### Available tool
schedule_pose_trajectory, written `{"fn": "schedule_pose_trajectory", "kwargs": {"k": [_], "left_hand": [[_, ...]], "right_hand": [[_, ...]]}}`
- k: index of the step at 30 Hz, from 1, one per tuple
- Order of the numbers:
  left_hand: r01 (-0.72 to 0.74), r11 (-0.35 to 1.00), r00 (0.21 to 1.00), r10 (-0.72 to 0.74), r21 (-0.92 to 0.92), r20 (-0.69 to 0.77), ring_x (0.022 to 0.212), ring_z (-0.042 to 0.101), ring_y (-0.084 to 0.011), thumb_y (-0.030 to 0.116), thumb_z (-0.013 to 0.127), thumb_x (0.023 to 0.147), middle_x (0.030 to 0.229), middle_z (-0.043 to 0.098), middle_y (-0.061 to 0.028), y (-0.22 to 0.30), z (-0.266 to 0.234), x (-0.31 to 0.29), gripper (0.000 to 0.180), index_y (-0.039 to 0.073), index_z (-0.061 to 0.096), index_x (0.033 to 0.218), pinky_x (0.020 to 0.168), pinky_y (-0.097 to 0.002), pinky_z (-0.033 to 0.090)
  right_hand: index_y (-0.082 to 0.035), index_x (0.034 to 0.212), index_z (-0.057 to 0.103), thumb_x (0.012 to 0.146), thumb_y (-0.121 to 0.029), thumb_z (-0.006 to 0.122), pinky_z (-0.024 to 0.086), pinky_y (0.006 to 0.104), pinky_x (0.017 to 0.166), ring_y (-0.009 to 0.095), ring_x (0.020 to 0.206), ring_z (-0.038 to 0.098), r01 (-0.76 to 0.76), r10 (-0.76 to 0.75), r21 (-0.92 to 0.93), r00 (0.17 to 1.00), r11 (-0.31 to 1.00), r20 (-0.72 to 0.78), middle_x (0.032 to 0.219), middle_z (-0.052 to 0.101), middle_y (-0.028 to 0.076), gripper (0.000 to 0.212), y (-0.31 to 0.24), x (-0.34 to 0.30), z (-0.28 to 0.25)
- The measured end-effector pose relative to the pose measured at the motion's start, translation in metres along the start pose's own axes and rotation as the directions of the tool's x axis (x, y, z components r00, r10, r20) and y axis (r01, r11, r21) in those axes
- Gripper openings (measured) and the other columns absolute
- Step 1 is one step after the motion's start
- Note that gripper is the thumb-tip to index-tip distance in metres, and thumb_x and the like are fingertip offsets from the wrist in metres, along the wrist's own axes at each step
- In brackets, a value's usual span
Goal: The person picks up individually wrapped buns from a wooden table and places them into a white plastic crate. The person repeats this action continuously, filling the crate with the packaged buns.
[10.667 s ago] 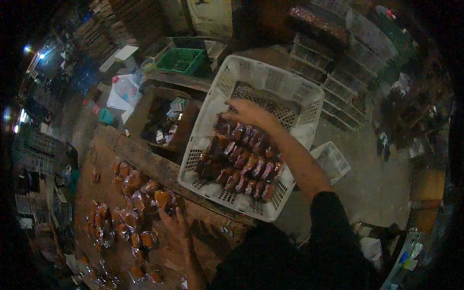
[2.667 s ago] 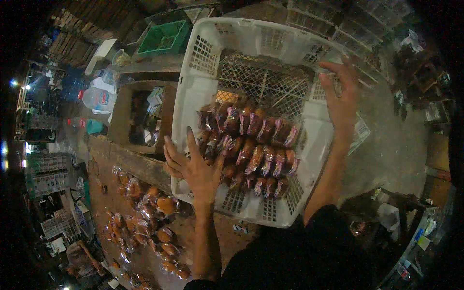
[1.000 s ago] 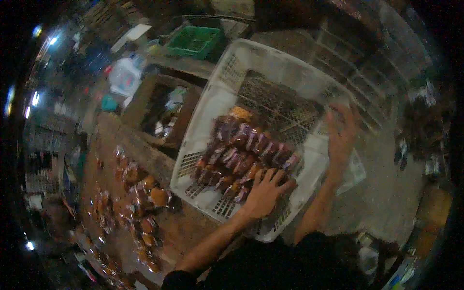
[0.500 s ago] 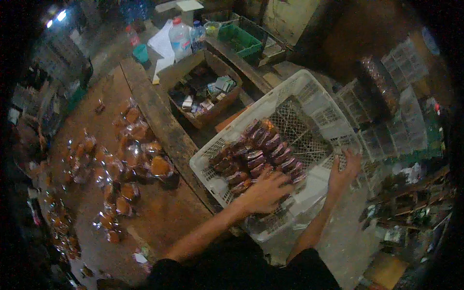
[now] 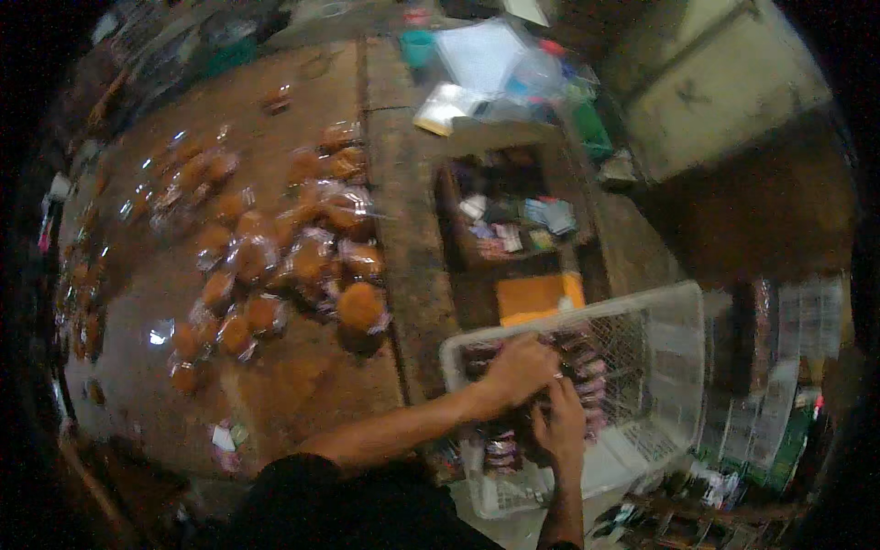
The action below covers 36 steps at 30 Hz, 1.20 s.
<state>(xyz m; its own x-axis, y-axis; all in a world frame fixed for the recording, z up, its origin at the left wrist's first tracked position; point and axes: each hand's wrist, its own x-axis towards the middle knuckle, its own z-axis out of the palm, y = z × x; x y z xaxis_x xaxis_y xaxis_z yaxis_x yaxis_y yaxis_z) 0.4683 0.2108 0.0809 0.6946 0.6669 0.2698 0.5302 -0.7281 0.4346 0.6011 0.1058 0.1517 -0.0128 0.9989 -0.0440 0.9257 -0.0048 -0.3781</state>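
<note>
"Where are the wrapped buns [image 5: 593, 385] lying?"
"Beneath and beside the left hand [image 5: 522, 371] and right hand [image 5: 563, 422], inside the white plastic crate [image 5: 596, 466] — both looking curled; pinching, I can't tell."
"Light handling is probably suiting them."

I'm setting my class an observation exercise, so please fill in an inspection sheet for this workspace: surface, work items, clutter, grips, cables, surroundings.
Surface: brown tabletop, partly covered.
Work items: brown wrapped packs scattered on the tabletop; wrapped packs in rows inside a white crate.
Clutter: open brown box of small packages, orange flat piece, teal cup, white sheets.
Grips: left grip and right grip, bare hands, close together over the crate's packs; whether either holds one is unclear.
Cables: nothing seen.
Surroundings: pale panel beyond; edges dark and blurred.
</note>
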Motion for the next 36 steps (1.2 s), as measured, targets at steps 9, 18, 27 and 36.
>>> {"fn": "schedule_pose_trajectory", "kwargs": {"k": [9, 18, 27, 36], "left_hand": [[-0.039, 0.936, 0.968, -0.051, -0.351, -0.244, 0.097, 0.071, -0.0300, 0.022, 0.066, 0.091, 0.099, 0.068, -0.0101, -0.002, -0.056, -0.021, 0.035, 0.008, 0.067, 0.123, 0.087, -0.0448, 0.059], [0.642, 0.674, 0.554, -0.737, -0.365, -0.388, 0.122, 0.066, -0.0331, 0.022, 0.067, 0.103, 0.137, 0.066, -0.0206, -0.138, -0.174, -0.363, 0.042, -0.001, 0.063, 0.139, 0.105, -0.0431, 0.053], [0.964, 0.192, 0.001, -0.699, -0.186, -0.715, 0.144, 0.047, -0.0437, 0.049, 0.060, 0.107, 0.156, 0.048, -0.0303, -0.322, -0.188, -0.652, 0.071, -0.005, 0.048, 0.153, 0.121, -0.0511, 0.038], [0.945, 0.117, -0.095, -0.795, -0.306, -0.599, 0.150, 0.038, -0.0484, 0.049, 0.055, 0.109, 0.161, 0.038, -0.0322, -0.302, -0.202, -0.577, 0.072, -0.004, 0.044, 0.156, 0.125, -0.0551, 0.032]], "right_hand": [[-0.001, 0.136, 0.064, 0.112, -0.037, 0.054, 0.056, 0.0401, 0.089, 0.024, 0.099, 0.071, -0.222, 0.454, 0.524, 0.811, 0.822, -0.370, 0.117, 0.074, 0.013, 0.044, 0.098, 0.053, -0.047], [-0.003, 0.153, 0.056, 0.114, -0.056, 0.036, 0.042, 0.0440, 0.118, 0.038, 0.141, 0.056, -0.461, 0.492, 0.172, 0.800, 0.870, -0.344, 0.151, 0.060, 0.023, 0.068, 0.142, 0.008, -0.057], [-0.008, 0.162, 0.046, 0.114, -0.053, 0.034, 0.044, 0.0475, 0.117, 0.035, 0.147, 0.051, -0.499, 0.515, -0.162, 0.854, 0.851, 0.077, 0.163, 0.049, 0.022, 0.067, 0.176, -0.057, 0.011], [-0.007, 0.161, 0.047, 0.112, -0.045, 0.047, 0.044, 0.0446, 0.116, 0.033, 0.144, 0.052, -0.503, 0.502, 0.004, 0.863, 0.864, -0.048, 0.162, 0.048, 0.021, 0.062, 0.172, -0.066, -0.015]]}}
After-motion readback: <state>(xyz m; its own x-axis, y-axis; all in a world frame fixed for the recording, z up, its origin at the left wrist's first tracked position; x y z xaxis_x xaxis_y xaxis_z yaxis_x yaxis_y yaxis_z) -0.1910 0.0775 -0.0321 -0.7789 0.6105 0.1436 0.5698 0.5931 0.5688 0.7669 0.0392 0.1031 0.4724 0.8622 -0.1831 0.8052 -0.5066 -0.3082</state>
